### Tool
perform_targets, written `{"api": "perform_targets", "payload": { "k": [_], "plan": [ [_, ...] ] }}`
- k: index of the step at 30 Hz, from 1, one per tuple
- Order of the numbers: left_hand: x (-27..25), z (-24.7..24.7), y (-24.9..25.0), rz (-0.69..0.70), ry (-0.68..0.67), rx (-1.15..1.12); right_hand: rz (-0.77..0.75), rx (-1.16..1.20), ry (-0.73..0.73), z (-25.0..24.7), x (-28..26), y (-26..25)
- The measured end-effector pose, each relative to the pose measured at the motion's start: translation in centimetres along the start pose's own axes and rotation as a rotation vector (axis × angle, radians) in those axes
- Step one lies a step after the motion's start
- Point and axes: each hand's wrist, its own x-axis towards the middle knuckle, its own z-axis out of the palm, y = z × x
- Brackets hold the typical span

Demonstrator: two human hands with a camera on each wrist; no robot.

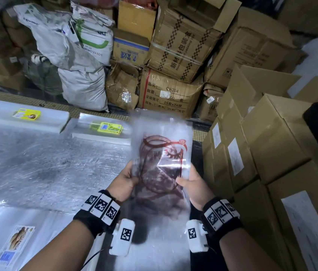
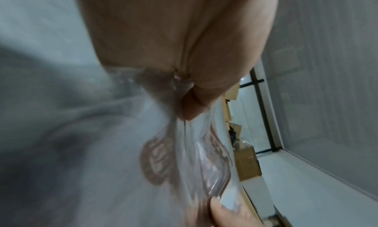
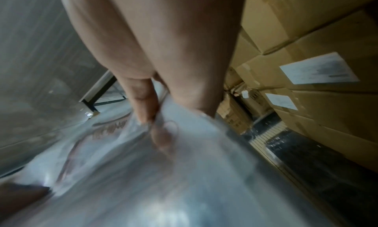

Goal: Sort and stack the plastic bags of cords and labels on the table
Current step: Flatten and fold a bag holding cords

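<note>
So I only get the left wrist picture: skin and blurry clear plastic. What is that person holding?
Observer: A clear plastic bag of dark red cords, held up over the shiny metal table.
Visitor: With one hand?
Observer: Both: the left hand and the right hand grip its two sides.
Visitor: Any other bags around?
Observer: Yes, flat stacks with yellow labels lie at the table's far edge.

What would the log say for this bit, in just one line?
left hand: grips bag of red cords | right hand: grips same bag | bag: held above table | placed: not yet
</note>
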Motion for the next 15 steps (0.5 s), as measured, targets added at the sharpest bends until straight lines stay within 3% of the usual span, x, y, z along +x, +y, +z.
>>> {"api": "perform_targets", "payload": {
  "k": [6,9,12,15],
  "plan": [
    [-0.6,2.2,4.5,0.223,0.017,0.253,-0.162,-0.035,0.088,0.8,0.7,-3.8],
    [-1.0,3.1,5.4,0.24,0.057,0.275,-0.21,-0.023,0.126,1.1,0.6,-5.0],
    [-1.1,3.3,6.6,0.184,0.088,0.184,-0.195,-0.008,0.14,0.3,0.7,-5.8],
    [-0.4,2.3,5.7,0.001,0.043,0.178,-0.007,-0.013,0.043,-0.5,0.2,-5.9]
  ]
}}
